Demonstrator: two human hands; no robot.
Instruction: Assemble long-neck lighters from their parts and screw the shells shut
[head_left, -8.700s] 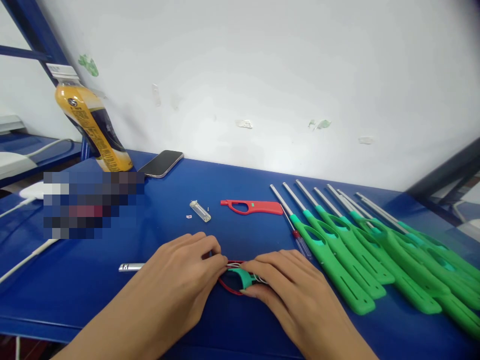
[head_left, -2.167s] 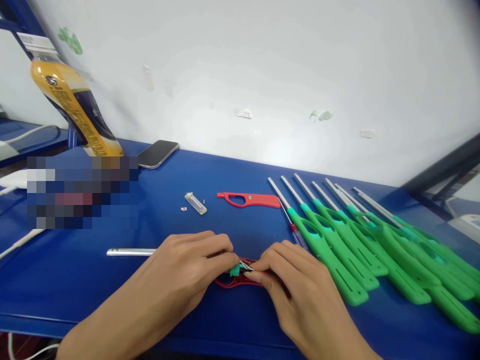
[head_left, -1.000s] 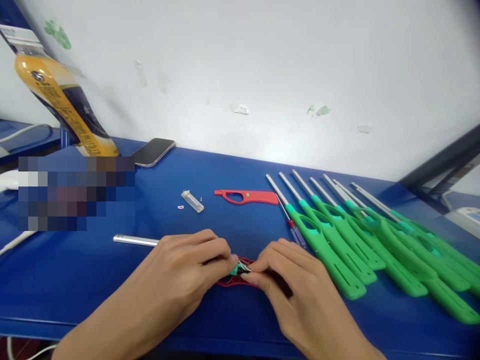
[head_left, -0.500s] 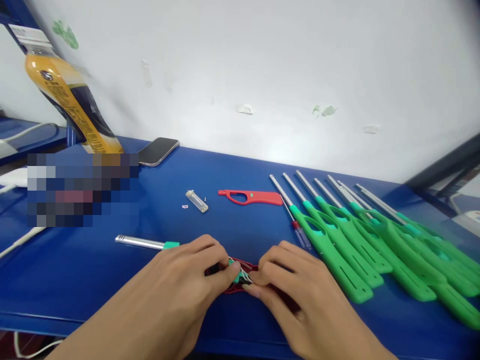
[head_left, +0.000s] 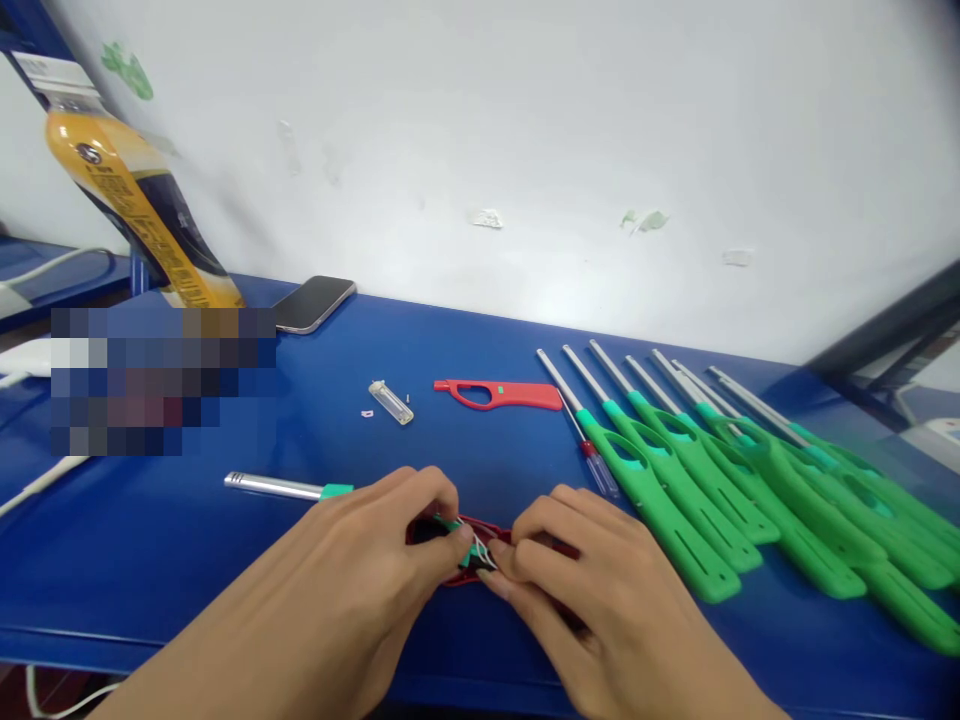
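An opened red lighter half-shell (head_left: 459, 579) lies near the table's front edge, largely covered by both hands. Inside it sit a small green plastic piece (head_left: 466, 557) and thin white wires (head_left: 481, 549). My left hand (head_left: 375, 545) pinches the green piece between thumb and fingers. From the other side, my right hand (head_left: 600, 565) closes thumb and forefinger on the ends of the wires, close to a dark part I cannot make out. A metal lighter tube (head_left: 274, 485) with a green collar (head_left: 337, 491) extends left from behind my left hand.
Beyond the hands lie a red shell half (head_left: 517, 395), a clear fuel tank (head_left: 391, 403) and a screwdriver (head_left: 600, 470). Several green lighters (head_left: 660, 510) fill the right side. A phone (head_left: 315, 303) and a drink bottle (head_left: 150, 200) stand back left, beside a blurred-out patch.
My left fingers have shifted slightly, and more of the red shell's dark inside shows beside them. My right hand keeps its pinch almost unchanged. The whole view has drifted a little.
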